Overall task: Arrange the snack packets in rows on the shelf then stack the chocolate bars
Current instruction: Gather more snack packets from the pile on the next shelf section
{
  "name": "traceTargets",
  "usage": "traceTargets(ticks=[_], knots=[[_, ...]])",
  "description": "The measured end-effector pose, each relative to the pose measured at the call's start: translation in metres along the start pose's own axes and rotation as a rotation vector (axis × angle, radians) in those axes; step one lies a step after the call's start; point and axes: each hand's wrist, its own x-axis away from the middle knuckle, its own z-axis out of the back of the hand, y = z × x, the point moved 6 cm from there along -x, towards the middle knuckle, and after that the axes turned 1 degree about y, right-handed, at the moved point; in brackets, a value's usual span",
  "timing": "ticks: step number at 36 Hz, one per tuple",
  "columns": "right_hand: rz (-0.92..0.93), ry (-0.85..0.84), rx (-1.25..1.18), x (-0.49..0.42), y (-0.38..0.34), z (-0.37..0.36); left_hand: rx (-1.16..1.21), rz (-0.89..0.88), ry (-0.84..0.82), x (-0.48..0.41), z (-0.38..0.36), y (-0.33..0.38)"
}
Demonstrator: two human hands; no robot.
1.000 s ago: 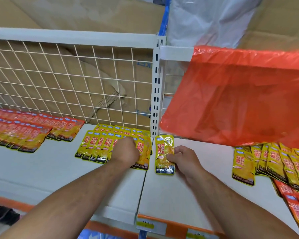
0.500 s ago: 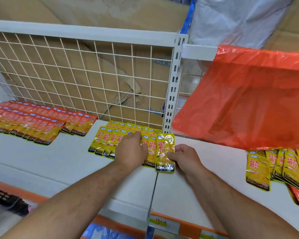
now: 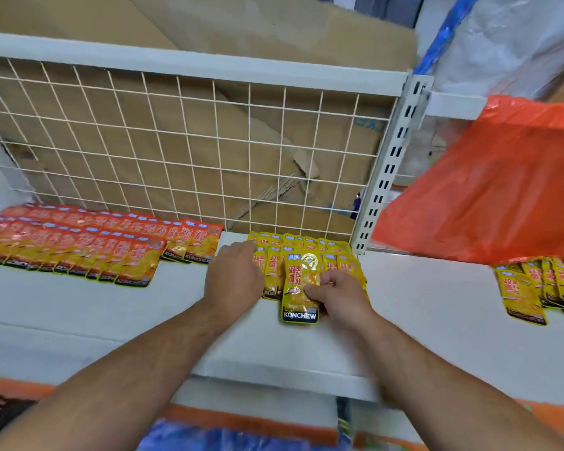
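Note:
On the white shelf (image 3: pixel 118 307) lie overlapping rows of yellow snack packets (image 3: pixel 331 255) against the wire back. My right hand (image 3: pixel 337 296) pinches one yellow KONCHEW packet (image 3: pixel 298 299) and holds it over the front of those rows. My left hand (image 3: pixel 233 276) lies palm down on the left end of the yellow rows, fingers fairly straight. To the left, two long rows of red-orange packets (image 3: pixel 88 245) are laid out. A loose pile of yellow packets (image 3: pixel 541 284) sits on the shelf at the far right.
A white wire grid (image 3: pixel 183 151) with cardboard behind it backs the shelf. A slotted upright post (image 3: pixel 388 167) divides two bays. An orange plastic bag (image 3: pixel 495 190) hangs over the right bay. Shelf edge strips run along the bottom.
My right hand has carried the single yellow packet leftwards onto the yellow rows. My left hand has shifted to their left end. The view has swung to the left.

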Motion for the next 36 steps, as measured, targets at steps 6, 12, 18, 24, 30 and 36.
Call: traceTargets(ticks=[6, 12, 18, 24, 30, 36], knots=[[-0.024, 0.056, 0.022, 0.013, -0.004, -0.053, 0.054, -0.016, -0.066, 0.003, 0.023, -0.046], [-0.053, 0.128, 0.067, 0.018, -0.003, -0.092, 0.069, -0.025, -0.112, 0.004, 0.031, -0.081], [-0.010, 0.248, 0.374, 0.019, -0.022, -0.106, 0.088, -0.041, -0.108, 0.002, 0.035, -0.097], [-0.012, 0.298, 0.642, 0.021, -0.032, -0.113, 0.105, -0.058, -0.117, 0.001, 0.036, -0.101], [-0.017, 0.333, 0.746, 0.022, -0.030, -0.116, 0.091, -0.047, -0.145, -0.002, 0.034, -0.105], [0.019, 0.344, 0.805, 0.017, -0.031, -0.120, 0.064, -0.045, -0.182, -0.002, 0.030, -0.105]])
